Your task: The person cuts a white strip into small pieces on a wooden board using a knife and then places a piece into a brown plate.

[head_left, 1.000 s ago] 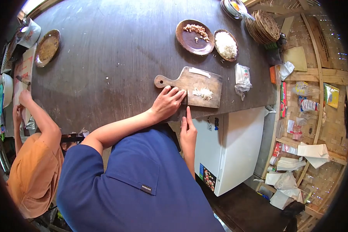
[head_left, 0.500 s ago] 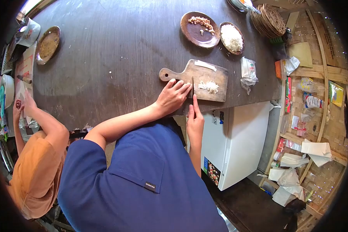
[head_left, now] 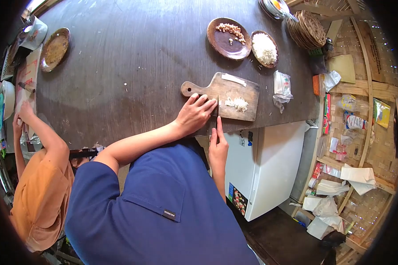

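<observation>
A wooden cutting board (head_left: 212,90) lies at the table's near edge. My right hand (head_left: 217,148) grips a knife (head_left: 217,108), its blade upright across the board and pointing away from me. Close against the blade's left side, my left hand (head_left: 195,114) presses down with bent fingers; what lies under them is hidden. To the right of the blade is a small pile of thin white shreds (head_left: 237,104). A flat white strip (head_left: 233,79) rests along the board's far side.
Behind the board are a brown plate (head_left: 216,43) of chopped pieces and a bowl of white shreds (head_left: 264,48). A plastic-wrapped white packet (head_left: 282,86) lies to the right. At far left, a co-worker's hands (head_left: 24,115) are near another knife (head_left: 27,87). A white freezer (head_left: 274,163) stands below.
The view has shifted slightly. My hands and the knife keep nearly the same place on the board. The co-worker's arm at the left has moved a little.
</observation>
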Demonstrator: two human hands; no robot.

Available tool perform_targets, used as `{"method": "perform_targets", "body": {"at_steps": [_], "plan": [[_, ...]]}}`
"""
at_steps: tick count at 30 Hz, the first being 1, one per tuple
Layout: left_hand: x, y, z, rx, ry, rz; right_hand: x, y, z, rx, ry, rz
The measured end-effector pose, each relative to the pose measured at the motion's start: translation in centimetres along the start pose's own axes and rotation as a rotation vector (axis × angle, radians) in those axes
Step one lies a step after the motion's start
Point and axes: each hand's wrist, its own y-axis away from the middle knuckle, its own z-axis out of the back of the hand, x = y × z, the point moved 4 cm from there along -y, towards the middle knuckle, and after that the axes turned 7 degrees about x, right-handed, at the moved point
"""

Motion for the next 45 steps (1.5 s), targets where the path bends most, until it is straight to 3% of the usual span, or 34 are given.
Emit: {"method": "perform_targets", "body": {"at_steps": [2,4,6,8,11,12,14,15,16,18,21,27,28,30,36,44,45], "plan": [[0.0,0.0,0.1,-0.001,0.005,0.003,0.4,-0.5,0.2,-0.002,-0.002,0.005],[-0.1,0.1,0.1,-0.005,0.006,-0.004,1.7,-1.0,0.8,0.132,-0.043,-0.254],[0.1,0.1,-0.2,0.019,0.018,0.011,1.2,-0.4,0.6,0.146,-0.036,-0.245],[0.2,0.2,-0.2,-0.009,0.015,0.015,-0.1,0.2,-0.1,0.003,-0.062,0.019],[0.1,0.1,0.0,-0.008,0.022,0.004,0.0,-0.4,-0.3,-0.023,0.019,0.042],[0.0,0.0,0.2,-0.013,0.009,0.005,0.6,-0.6,0.0,-0.025,0.018,0.035],[-0.2,0.0,0.2,-0.021,-0.006,-0.001,2.0,-1.0,0.7,0.127,-0.015,-0.247],[-0.1,0.1,0.0,-0.024,0.003,-0.001,2.3,-0.8,0.9,0.130,-0.045,-0.264],[0.1,0.1,0.1,-0.027,0.010,0.003,1.6,-0.5,0.5,0.133,-0.047,-0.255],[0.2,0.1,0.1,-0.024,0.013,-0.002,0.7,0.3,0.2,0.026,-0.064,-0.026],[0.1,0.1,-0.1,-0.022,-0.001,-0.005,0.6,0.2,0.0,0.007,-0.046,-0.004],[0.1,0.0,0.4,-0.022,-0.027,-0.001,1.8,0.1,0.9,0.123,-0.064,-0.204],[0.1,0.0,0.4,-0.037,-0.040,-0.008,1.3,0.3,0.5,0.128,-0.066,-0.200],[-0.1,0.3,0.2,-0.045,-0.045,-0.015,0.9,0.6,0.3,0.006,0.001,0.013],[0.0,0.1,0.3,-0.040,-0.015,-0.017,2.0,-0.7,1.0,0.077,-0.036,-0.083],[-0.2,0.3,0.1,-0.023,-0.040,-0.018,1.4,-0.3,0.4,0.027,-0.050,-0.030],[-0.1,0.3,0.1,-0.029,-0.051,-0.017,1.8,-0.3,0.6,0.068,-0.073,-0.115]]}}
